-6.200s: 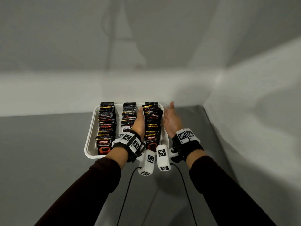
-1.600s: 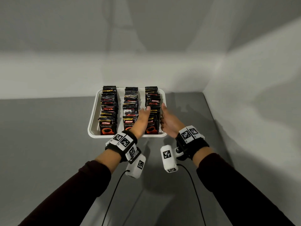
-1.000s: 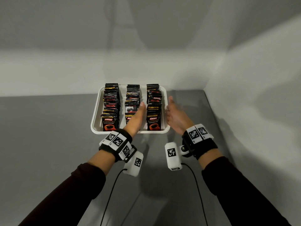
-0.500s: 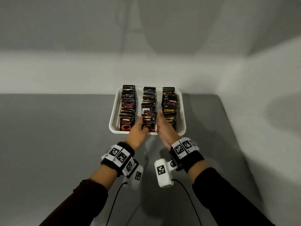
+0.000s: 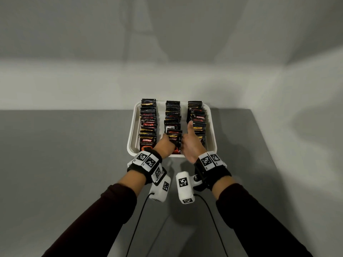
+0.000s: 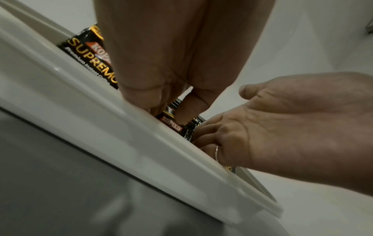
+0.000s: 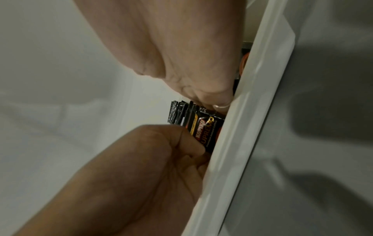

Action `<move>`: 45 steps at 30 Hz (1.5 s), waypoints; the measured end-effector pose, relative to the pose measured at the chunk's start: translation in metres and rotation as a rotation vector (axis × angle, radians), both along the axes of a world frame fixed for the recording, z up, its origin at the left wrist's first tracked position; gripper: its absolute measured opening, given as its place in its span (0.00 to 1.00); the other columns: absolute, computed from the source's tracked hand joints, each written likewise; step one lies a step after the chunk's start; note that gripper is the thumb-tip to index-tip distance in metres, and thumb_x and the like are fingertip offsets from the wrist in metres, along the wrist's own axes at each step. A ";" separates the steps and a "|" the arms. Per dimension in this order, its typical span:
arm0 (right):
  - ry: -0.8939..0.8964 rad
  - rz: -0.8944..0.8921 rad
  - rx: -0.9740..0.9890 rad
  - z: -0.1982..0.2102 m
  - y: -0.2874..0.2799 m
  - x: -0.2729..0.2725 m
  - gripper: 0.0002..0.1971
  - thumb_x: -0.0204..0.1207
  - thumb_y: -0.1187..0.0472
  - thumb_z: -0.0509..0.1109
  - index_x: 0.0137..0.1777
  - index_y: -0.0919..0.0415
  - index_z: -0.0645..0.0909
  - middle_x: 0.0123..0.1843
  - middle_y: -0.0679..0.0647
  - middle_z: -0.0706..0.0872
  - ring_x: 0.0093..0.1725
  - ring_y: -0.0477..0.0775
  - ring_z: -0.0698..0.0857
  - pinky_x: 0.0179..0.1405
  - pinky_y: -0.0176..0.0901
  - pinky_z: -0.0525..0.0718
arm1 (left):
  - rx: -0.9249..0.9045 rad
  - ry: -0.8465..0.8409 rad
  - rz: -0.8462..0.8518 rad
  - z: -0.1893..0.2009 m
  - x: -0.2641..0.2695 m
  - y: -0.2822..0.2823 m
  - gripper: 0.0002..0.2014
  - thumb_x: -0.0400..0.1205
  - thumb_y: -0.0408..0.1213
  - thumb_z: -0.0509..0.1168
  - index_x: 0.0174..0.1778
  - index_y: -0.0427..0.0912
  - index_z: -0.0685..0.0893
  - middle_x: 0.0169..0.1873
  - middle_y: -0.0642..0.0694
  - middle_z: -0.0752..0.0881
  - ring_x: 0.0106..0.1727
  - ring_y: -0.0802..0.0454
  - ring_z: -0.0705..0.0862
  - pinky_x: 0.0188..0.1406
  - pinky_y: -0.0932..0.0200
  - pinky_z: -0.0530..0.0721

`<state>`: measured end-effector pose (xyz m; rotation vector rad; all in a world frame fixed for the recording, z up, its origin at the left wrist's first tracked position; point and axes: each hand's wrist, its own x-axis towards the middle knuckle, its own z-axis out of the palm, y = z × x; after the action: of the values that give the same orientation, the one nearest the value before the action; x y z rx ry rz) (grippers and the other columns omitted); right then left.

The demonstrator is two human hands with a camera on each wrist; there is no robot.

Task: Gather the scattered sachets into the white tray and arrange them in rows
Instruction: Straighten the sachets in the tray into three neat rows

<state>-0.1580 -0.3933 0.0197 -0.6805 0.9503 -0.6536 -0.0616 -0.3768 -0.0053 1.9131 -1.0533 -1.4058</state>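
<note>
A white tray point(image 5: 132, 130) holds three rows of upright black sachets: a left row point(image 5: 148, 125), a middle row point(image 5: 173, 115) and a right row point(image 5: 198, 117). Both hands are at the near end of the middle row. My left hand point(image 5: 168, 140) pinches the front sachets point(image 5: 175, 135) from the left, its thumb on the front face point(image 6: 171, 123). My right hand point(image 5: 185, 143) curls its fingers round their right edge point(image 7: 203, 127), thumb pointing up. The sachets' lower parts are hidden behind the tray rim point(image 6: 101, 115).
The tray sits at the far side of a grey table point(image 5: 65, 164), close to the back wall. A side wall point(image 5: 306, 127) bounds the table on the right. Two black cables point(image 5: 137, 219) trail from the wrist cameras towards me.
Both hands have come off the right row and moved left and nearer, onto the front sachets of the middle row. The head view has also shifted.
</note>
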 end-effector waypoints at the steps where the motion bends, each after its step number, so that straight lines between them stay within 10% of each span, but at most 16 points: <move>1: 0.000 0.023 0.007 0.001 -0.001 0.000 0.38 0.81 0.36 0.37 0.78 0.66 0.63 0.75 0.64 0.72 0.75 0.57 0.71 0.76 0.50 0.67 | 0.009 0.026 0.003 0.001 0.001 -0.001 0.25 0.81 0.32 0.63 0.73 0.29 0.66 0.66 0.29 0.77 0.63 0.35 0.81 0.59 0.44 0.84; 12: -0.011 0.067 -0.049 -0.006 -0.010 -0.001 0.38 0.80 0.35 0.37 0.79 0.61 0.62 0.76 0.61 0.72 0.75 0.55 0.71 0.76 0.52 0.67 | -0.018 0.015 0.065 0.004 0.003 -0.008 0.16 0.80 0.23 0.55 0.64 0.37 0.64 0.36 0.46 0.73 0.33 0.53 0.74 0.31 0.61 0.75; 20: 0.025 0.066 -0.057 -0.008 -0.019 0.001 0.38 0.81 0.35 0.37 0.76 0.63 0.68 0.72 0.63 0.76 0.69 0.55 0.77 0.50 0.38 0.81 | -0.038 0.135 0.113 0.012 0.005 -0.013 0.26 0.76 0.18 0.50 0.72 0.33 0.66 0.51 0.33 0.80 0.49 0.43 0.79 0.49 0.47 0.80; 26: -0.020 0.060 -0.082 -0.006 -0.030 0.006 0.38 0.82 0.37 0.36 0.74 0.65 0.70 0.71 0.65 0.78 0.70 0.59 0.77 0.65 0.48 0.77 | -0.074 0.327 0.244 0.019 0.004 -0.019 0.29 0.74 0.15 0.47 0.72 0.34 0.62 0.49 0.35 0.77 0.50 0.42 0.77 0.47 0.49 0.76; 33: 0.029 0.020 -0.125 -0.003 -0.050 0.012 0.38 0.81 0.37 0.36 0.75 0.65 0.69 0.70 0.65 0.78 0.69 0.61 0.78 0.72 0.54 0.74 | -0.083 0.389 0.294 0.023 0.005 -0.028 0.20 0.74 0.14 0.45 0.58 0.32 0.69 0.48 0.30 0.74 0.52 0.38 0.75 0.53 0.46 0.73; 40: 0.145 0.011 -0.082 -0.008 -0.062 0.010 0.43 0.78 0.31 0.43 0.68 0.71 0.76 0.53 0.62 0.85 0.52 0.58 0.85 0.58 0.48 0.81 | -0.046 0.294 0.289 0.024 0.008 -0.030 0.14 0.79 0.24 0.50 0.33 0.48 0.65 0.32 0.48 0.70 0.32 0.54 0.70 0.33 0.59 0.72; 45: 0.158 0.030 -0.100 -0.005 -0.061 0.012 0.41 0.79 0.33 0.42 0.66 0.68 0.78 0.62 0.64 0.84 0.55 0.56 0.86 0.51 0.44 0.84 | -0.041 0.256 0.247 0.032 0.006 -0.031 0.16 0.80 0.23 0.49 0.30 0.46 0.65 0.30 0.49 0.69 0.30 0.56 0.69 0.31 0.63 0.71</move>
<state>-0.1459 -0.4544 0.0143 -0.8432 1.0558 -0.6307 -0.0552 -0.4075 0.0269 1.7110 -0.6951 -1.4275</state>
